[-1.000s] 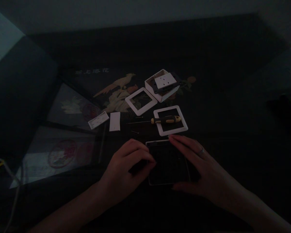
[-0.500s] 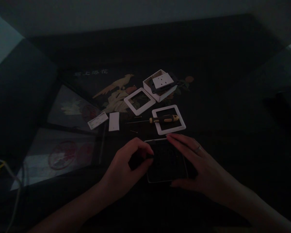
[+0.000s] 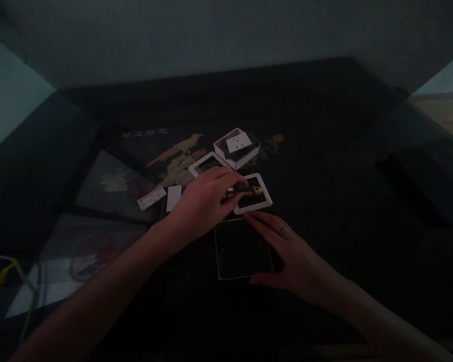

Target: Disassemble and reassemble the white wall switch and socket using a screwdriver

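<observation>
My left hand [image 3: 213, 196] reaches over the parts, its thumb and fingers closed on the black and yellow handle of a screwdriver [image 3: 251, 191]. The screwdriver lies across a white socket cover frame [image 3: 265, 203]; its shaft is hidden by the hand. My right hand [image 3: 279, 246] spans the right side of a square socket box [image 3: 243, 251] with a dark face and pale rim. Its fingers rest at the far edge and its thumb at the near edge. The dim light hides details of the face.
Behind the hands stands a white box [image 3: 241, 162] with a white socket insert [image 3: 238, 142] on top. Another white frame [image 3: 196, 170] is partly hidden by my left hand. A white rectangular plate [image 3: 173, 197] and a shallow white piece [image 3: 151, 197] lie left. A pale cable [image 3: 28, 286] hangs at far left.
My left hand has left the face of the dark socket box, moved forward and closed on the screwdriver handle. My right hand stays on the box. The camera view has tilted up.
</observation>
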`<state>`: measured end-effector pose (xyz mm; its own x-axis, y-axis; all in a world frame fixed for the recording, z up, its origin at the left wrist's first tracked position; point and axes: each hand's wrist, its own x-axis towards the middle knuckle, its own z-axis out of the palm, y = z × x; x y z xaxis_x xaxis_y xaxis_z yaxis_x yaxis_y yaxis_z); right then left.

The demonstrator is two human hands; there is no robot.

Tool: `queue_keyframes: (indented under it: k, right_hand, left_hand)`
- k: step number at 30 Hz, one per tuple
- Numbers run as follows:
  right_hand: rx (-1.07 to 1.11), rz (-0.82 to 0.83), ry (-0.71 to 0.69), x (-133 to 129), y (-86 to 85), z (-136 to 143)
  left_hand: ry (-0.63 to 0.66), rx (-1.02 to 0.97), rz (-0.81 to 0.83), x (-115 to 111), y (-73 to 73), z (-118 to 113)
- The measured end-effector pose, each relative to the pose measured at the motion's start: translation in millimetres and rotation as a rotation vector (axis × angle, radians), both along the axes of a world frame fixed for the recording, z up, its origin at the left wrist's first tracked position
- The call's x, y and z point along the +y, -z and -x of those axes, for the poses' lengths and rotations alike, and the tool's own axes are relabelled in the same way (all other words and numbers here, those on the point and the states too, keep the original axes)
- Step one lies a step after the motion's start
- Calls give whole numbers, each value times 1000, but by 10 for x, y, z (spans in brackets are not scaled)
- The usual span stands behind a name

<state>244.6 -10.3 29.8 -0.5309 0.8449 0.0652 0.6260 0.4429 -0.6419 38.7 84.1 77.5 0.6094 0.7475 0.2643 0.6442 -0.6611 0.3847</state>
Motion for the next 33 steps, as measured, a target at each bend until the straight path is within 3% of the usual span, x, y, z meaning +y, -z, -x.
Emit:
queue_keyframes:
  k: [2, 4, 10, 13, 15, 18, 21, 25, 29, 33]
  right_hand:
    - [3, 17, -4, 5, -11, 4]
    - [14, 34, -7, 12, -18, 6]
    - [39, 74, -22, 35, -44, 6]
    - [23, 91, -13, 29, -60, 5]
    - [20, 91, -5, 16, -62, 3]
    - [8, 99, 8, -4, -52, -3]
    - [-18, 119, 15, -9, -40, -8]
    - [-24, 114, 15, -5, -15, -14]
    - [-22, 101, 20, -14, 0, -20]
    - [-17, 79, 28, -22, 0, -24]
  left_hand:
    - [13, 242, -14, 131, 32, -162]
    - [42, 337, -8, 197, 67, -286]
    - [20, 364, 15, 167, 169, -382]
    - [-10, 319, -1, 137, 82, -269]
    - [-23, 187, -23, 110, -83, -121]
    - [-1, -462, 36, 22, -399, 159]
    - [-63, -931, 257, -143, -579, 372]
    - [-72, -1251, 368, -416, -455, 445]
    - [-39, -1211, 306, -647, -221, 486]
    - [-67, -1115, 143, -765, -98, 614]
